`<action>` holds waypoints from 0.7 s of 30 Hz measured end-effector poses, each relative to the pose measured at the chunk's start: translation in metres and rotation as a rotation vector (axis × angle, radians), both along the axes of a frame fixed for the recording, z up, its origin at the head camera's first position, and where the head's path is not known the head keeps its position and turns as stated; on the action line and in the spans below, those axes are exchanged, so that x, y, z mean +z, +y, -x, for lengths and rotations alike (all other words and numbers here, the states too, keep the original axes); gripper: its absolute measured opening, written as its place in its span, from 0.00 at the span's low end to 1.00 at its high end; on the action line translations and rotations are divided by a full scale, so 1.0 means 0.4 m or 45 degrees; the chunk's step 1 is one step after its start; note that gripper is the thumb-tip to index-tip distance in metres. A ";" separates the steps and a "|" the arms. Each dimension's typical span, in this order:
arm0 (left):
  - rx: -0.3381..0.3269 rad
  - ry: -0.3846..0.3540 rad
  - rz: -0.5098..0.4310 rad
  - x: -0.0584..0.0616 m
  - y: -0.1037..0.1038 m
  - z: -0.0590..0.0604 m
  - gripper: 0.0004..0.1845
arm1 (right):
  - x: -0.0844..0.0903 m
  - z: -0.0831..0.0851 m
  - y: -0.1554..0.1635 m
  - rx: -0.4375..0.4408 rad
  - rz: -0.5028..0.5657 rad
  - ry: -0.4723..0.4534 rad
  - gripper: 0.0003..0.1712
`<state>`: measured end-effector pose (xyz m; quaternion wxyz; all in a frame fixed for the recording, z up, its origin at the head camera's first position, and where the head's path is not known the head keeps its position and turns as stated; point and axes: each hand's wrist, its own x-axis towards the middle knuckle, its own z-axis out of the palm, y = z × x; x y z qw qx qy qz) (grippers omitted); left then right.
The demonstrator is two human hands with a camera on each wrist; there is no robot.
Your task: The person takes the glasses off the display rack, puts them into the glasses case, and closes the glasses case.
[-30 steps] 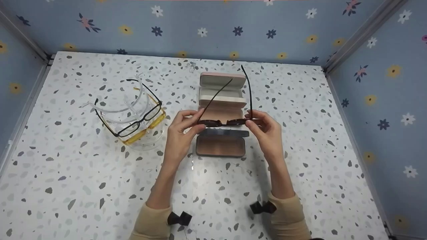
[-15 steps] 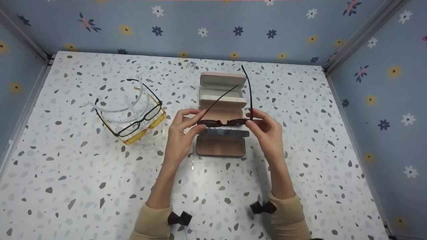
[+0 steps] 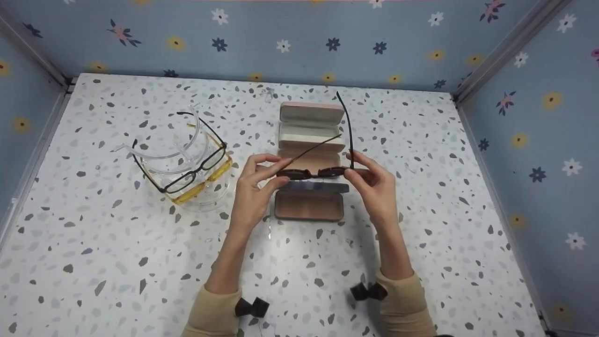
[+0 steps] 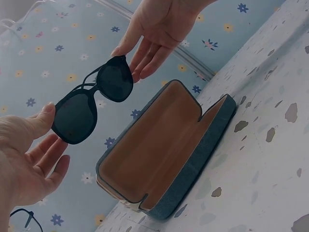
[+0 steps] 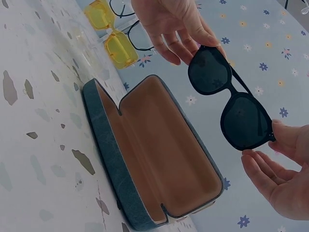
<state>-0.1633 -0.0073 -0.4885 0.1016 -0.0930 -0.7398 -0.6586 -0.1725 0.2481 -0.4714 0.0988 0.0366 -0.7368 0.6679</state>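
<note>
Black sunglasses point(image 3: 327, 172) with dark lenses are held level over the glasses cases. My left hand point(image 3: 251, 189) pinches their left end between thumb and fingers, the left temple angled inward across the frame. At the other end, my right hand point(image 3: 374, 185) pinches the hinge area, and the right temple points straight away from me. In the right wrist view both lenses of the sunglasses point(image 5: 245, 120) face the camera. Below them a dark teal glasses case point(image 5: 102, 140) stands open, its brown lining showing nothing inside.
More open cases with pale linings point(image 3: 311, 113) stand in line behind, partly hidden by hands and sunglasses. To the left, a clear stand point(image 3: 213, 199) bears black-framed glasses point(image 3: 194, 173) and yellow-framed glasses point(image 3: 191, 194). Flowered panels point(image 3: 309, 23) border the speckled table point(image 3: 140, 299).
The left temple of the sunglasses has swung inward, its tip moving right and toward me. The left index finger has followed it; the right hand stays nearly still.
</note>
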 end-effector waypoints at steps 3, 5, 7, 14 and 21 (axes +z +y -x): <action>-0.005 0.003 -0.007 -0.001 0.000 -0.001 0.19 | 0.002 -0.001 0.000 0.002 0.002 0.010 0.25; -0.003 0.006 -0.010 -0.002 0.001 -0.001 0.19 | 0.002 -0.002 0.000 0.003 -0.002 0.011 0.25; 0.003 0.009 -0.008 -0.001 0.001 -0.001 0.19 | 0.004 -0.004 0.000 0.004 -0.004 0.010 0.26; 0.029 0.000 -0.010 0.003 0.002 -0.003 0.18 | 0.006 -0.006 -0.001 -0.003 -0.021 -0.014 0.26; 0.047 0.013 -0.017 0.001 0.004 -0.001 0.17 | 0.008 -0.005 -0.004 -0.004 -0.013 -0.011 0.26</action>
